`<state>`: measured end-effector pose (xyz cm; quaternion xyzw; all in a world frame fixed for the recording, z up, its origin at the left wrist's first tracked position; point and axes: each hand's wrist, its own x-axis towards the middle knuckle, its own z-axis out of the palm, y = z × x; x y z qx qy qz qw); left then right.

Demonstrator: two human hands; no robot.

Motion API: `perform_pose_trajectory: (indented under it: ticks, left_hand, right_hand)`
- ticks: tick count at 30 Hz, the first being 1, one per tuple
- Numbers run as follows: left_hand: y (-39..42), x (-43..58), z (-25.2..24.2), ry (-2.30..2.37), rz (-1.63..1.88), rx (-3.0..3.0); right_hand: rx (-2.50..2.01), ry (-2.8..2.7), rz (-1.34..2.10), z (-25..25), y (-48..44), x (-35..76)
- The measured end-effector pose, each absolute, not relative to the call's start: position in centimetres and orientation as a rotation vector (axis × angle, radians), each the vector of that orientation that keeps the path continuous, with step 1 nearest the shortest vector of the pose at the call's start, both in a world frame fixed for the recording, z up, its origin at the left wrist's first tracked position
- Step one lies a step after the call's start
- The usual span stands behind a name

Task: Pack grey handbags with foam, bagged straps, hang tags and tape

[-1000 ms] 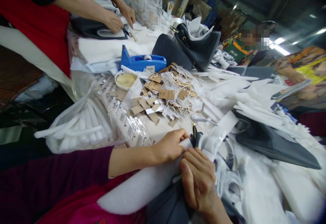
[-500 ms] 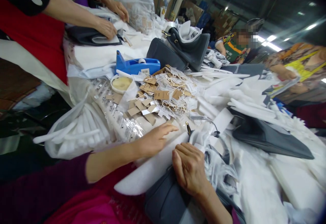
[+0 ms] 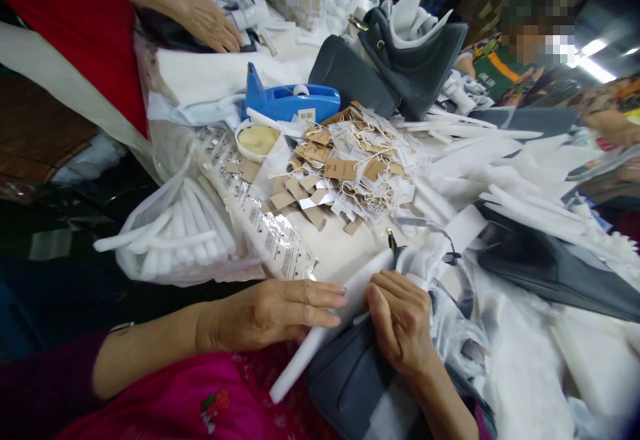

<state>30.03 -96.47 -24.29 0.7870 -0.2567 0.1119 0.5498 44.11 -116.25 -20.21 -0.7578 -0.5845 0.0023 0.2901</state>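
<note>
A dark blue-grey handbag (image 3: pixel 350 377) lies at my front, its upper edge under my right hand (image 3: pixel 400 317). That hand is closed in a fist at the bag's edge; its fingertips are hidden. Along the bag lies a white foam sheet (image 3: pixel 305 360), bent over so that it looks narrow and rolled. My left hand (image 3: pixel 275 313) rests against the sheet with fingers stretched out, its thumb out of sight. Clear plastic and white wrapping (image 3: pixel 445 317) bunch up beside my right hand.
Paper tags with strings (image 3: pixel 350 167) are heaped mid-table, near a blue tape dispenser (image 3: pixel 295 101) and a small tub (image 3: pixel 257 140). White foam rods fill a plastic bag (image 3: pixel 185 227) at left. More dark handbags (image 3: pixel 410 60) stand behind. A co-worker's hand (image 3: pixel 213 23) works at upper left.
My left hand has come down onto the foam sheet, which was flat and wide and is now bent over. My right hand keeps its place on the bag. The view has shifted slightly.
</note>
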Motion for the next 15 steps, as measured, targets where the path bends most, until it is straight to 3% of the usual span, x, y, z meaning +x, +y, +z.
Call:
perform_pose_trajectory:
  ticks: [6,10,15]
  left_hand:
    - [-98.9,31.5,-25.1,-0.32,0.142,1.623]
    - [-100.5,32.4,-24.2,0.0,-0.042,1.698]
    - [-100.7,33.3,-22.9,0.071,-0.144,1.796]
  right_hand:
    - [-1.968,-1.508,0.038,-19.9,-116.5,44.4]
    - [-1.961,-1.488,0.056,-19.8,-116.4,44.5]
    - [-1.937,-1.418,0.062,-19.0,-116.4,44.3]
